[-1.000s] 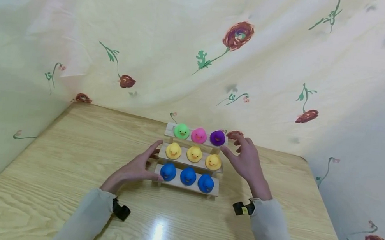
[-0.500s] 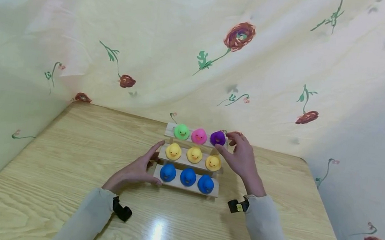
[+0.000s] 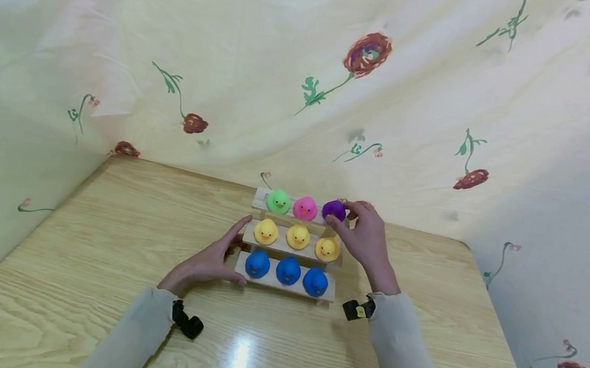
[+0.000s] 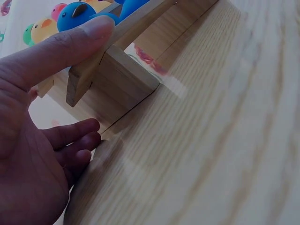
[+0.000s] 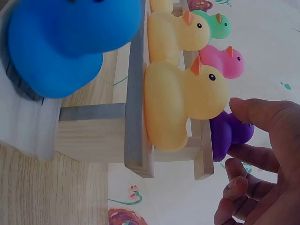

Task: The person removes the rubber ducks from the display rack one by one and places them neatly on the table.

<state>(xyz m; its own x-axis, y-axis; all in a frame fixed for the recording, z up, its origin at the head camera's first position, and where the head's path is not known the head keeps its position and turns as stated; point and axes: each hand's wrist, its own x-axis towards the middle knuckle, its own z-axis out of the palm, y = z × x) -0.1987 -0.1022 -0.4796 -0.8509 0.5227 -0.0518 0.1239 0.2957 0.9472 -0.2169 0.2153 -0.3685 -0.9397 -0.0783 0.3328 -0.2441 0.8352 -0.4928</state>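
Nine ducks (image 3: 298, 236) line a rack (image 3: 281, 240). Right hand (image 3: 367, 239) pinches the purple duck (image 3: 332, 208); left hand (image 3: 210, 259), fingers loose, touches the rack

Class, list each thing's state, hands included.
Three-tier pale wooden rack: standing
Green toy duck: upright, top shelf
Pink toy duck: upright, top shelf
Purple toy duck: top shelf, right hand around it
Three yellow toy ducks: upright, middle shelf
Three blue toy ducks: upright, bottom shelf
Left hand: at rack's left end
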